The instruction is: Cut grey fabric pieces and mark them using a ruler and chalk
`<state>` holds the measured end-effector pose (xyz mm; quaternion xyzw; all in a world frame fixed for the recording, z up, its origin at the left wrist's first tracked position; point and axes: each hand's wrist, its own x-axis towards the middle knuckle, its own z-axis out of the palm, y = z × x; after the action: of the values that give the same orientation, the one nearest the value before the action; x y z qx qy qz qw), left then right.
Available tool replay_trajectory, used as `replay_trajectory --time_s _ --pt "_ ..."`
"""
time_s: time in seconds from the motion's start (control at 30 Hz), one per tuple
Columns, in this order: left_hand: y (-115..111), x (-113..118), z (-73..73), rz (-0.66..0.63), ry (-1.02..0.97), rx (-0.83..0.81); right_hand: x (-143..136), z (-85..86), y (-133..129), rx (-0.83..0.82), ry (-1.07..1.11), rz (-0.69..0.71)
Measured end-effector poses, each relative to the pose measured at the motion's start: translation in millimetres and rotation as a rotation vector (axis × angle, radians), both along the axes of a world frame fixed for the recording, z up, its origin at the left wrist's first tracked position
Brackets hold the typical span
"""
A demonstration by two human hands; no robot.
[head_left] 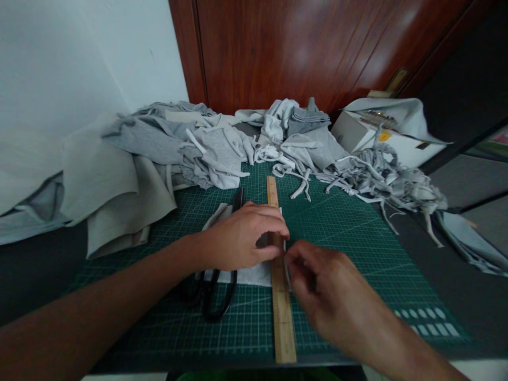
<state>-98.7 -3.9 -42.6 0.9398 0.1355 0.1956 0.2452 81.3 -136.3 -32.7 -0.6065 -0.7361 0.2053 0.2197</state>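
Note:
A wooden ruler [282, 312] lies lengthwise on the green cutting mat [333, 222], over a piece of pale grey cloth [254, 275]. My left hand [246, 233] rests across the ruler, its bent fingers and thumb on it near the right edge. Just right of the ruler, my right hand [325, 280] is closed in a pinch at the cloth's edge; its fingers hide what is between them. Black-handled scissors [214, 307] lie left of the ruler, blades pointing away and partly covered by my left hand.
Heaped grey cloth [159, 137] lies at the back left, with folded cloth [307, 121] behind the mat. Tangled strips [397, 174] pile up at the right before a white box [357, 132]. A stiff beige sheet [127, 211] overlaps the mat's left side. A wooden door [278, 53] stands behind.

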Motion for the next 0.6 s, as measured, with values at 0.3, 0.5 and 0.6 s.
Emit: replay_trajectory --time_s 0.3,0.5,0.6 --pt "-3.4 -11.9 14.7 0.295 0.161 0.146 -31.1 -2.7 -22.9 -0.187 -0.528 -0.045" --pt "-8.0 -17.4 13.7 0.410 0.314 0.115 -8.5 -14.2 -35.5 0.016 -0.579 -0.089" --pt "-9.3 -18.3 10.9 0.444 0.298 0.090 0.0 -17.5 -36.5 0.108 -0.636 -0.117"
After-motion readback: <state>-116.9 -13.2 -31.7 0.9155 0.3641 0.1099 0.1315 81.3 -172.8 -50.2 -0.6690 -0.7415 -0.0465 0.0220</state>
